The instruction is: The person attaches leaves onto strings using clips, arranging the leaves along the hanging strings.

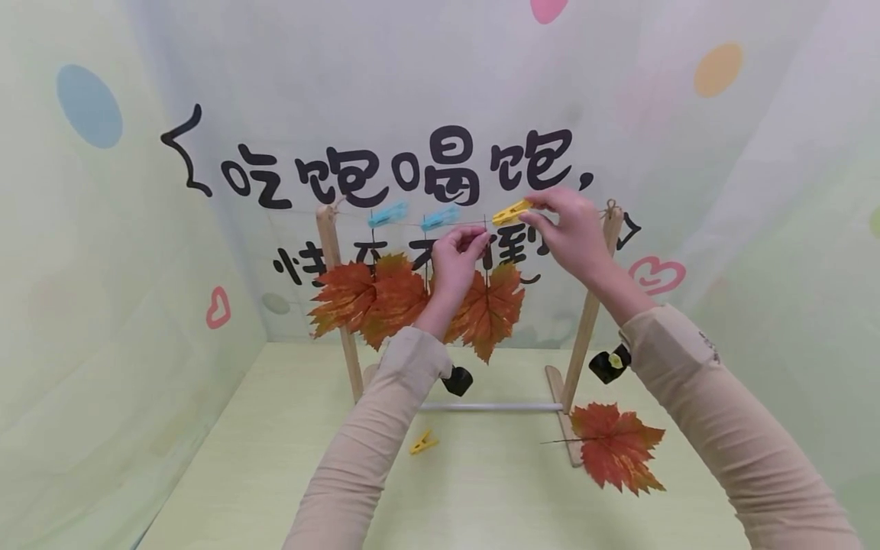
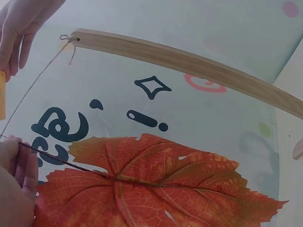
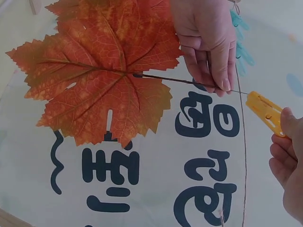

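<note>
My left hand (image 1: 455,263) pinches the thin dark stem (image 3: 175,79) of an orange-red artificial maple leaf (image 1: 490,309), which hangs below the fingers. The stem's tip reaches the twine (image 3: 244,175) strung between two posts. Just right of that tip, my right hand (image 1: 569,229) holds a yellow clothespin (image 1: 511,212) between thumb and fingers. In the right wrist view, the clothespin's nose is right at the stem tip and twine. Two blue clothespins, one (image 1: 388,215) farther left than the other (image 1: 440,218), sit on the twine with similar leaves (image 1: 344,294) hanging under them.
Wooden posts stand at left (image 1: 348,351) and right (image 1: 583,347), joined low down by a white rod (image 1: 491,407). Another yellow clothespin (image 1: 423,442) lies on the table (image 1: 495,489). A loose maple leaf (image 1: 622,447) lies by the right foot of the stand.
</note>
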Available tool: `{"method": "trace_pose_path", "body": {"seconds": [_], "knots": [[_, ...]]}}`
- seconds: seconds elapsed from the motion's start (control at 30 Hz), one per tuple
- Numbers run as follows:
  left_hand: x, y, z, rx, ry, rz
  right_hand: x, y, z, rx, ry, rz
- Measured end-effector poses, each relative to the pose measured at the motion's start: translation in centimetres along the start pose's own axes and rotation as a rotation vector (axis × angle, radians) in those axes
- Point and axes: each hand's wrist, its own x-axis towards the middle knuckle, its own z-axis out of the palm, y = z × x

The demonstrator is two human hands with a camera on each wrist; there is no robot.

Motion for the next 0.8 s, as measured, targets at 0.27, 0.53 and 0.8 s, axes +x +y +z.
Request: {"method": "trace_pose_path", "body": {"seconds": [0.27,0.53,0.8], "knots": [[-0.1,0.0,0.1,-0.024,0.002,-0.009,0.7,-0.2,0.5,-0.025,-0.006,0.043],[-0.4,0.3,0.0,-0.009,-0.023,-0.006,1.0,0.1,0.9,0.01,0.008,0.042],[-0.4,0.3,0.0,-0.028,-0.03,0.026,1.3,0.0,1.1,-0.015,-0.036,0.052]]}}
